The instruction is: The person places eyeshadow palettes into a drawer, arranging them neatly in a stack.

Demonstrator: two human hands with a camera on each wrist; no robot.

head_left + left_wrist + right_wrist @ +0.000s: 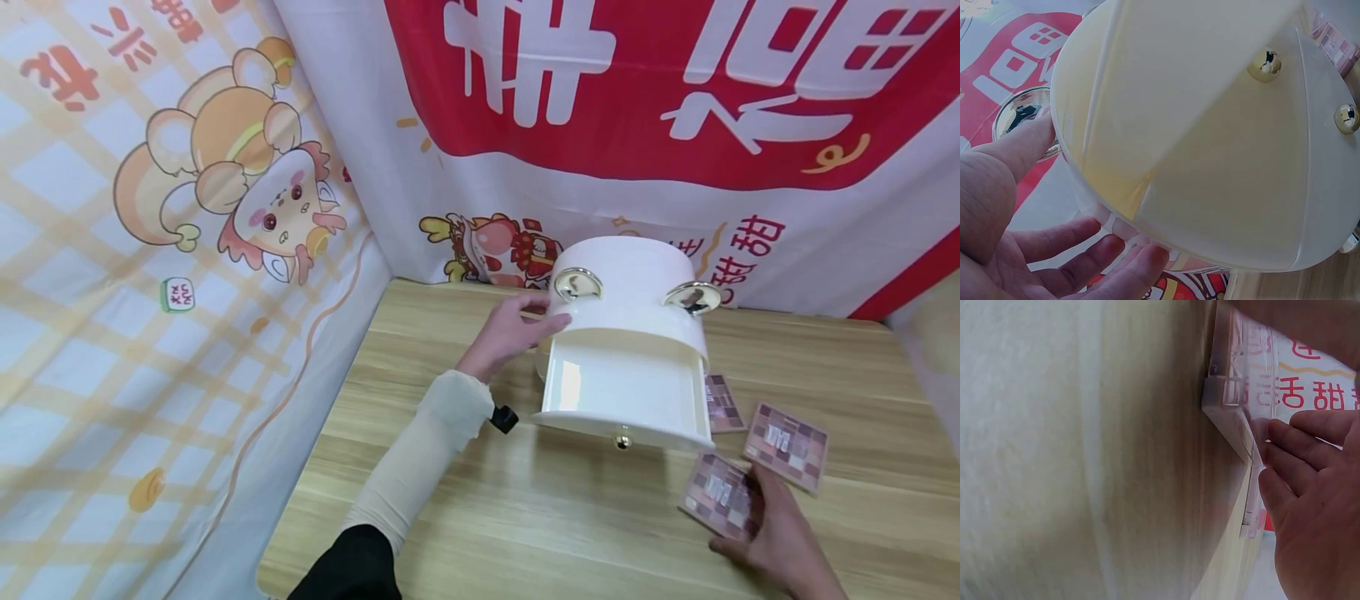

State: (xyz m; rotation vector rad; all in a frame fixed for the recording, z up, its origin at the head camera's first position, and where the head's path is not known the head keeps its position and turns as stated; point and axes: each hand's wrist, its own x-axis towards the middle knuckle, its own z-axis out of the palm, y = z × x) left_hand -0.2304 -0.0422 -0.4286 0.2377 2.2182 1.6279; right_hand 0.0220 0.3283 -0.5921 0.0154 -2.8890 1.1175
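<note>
Steadying the cream cabinet [626,275], the left hand [510,332] lies against its left side with fingers straight, touching but not gripping. The right hand [780,533] rests on the bench [525,517] by the near right edge, its fingers on a pink eyeshadow palette [718,493] lying flat there; whether they already pinch it I cannot tell. Two more palettes lie near, one [787,446] just beyond and one [722,402] partly under the pulled-out drawer [626,387], which stands bare inside. The step in hand looks like picking up a palette; next it would need lifting and carrying left into that drawer, clear of the front lip.
</note>
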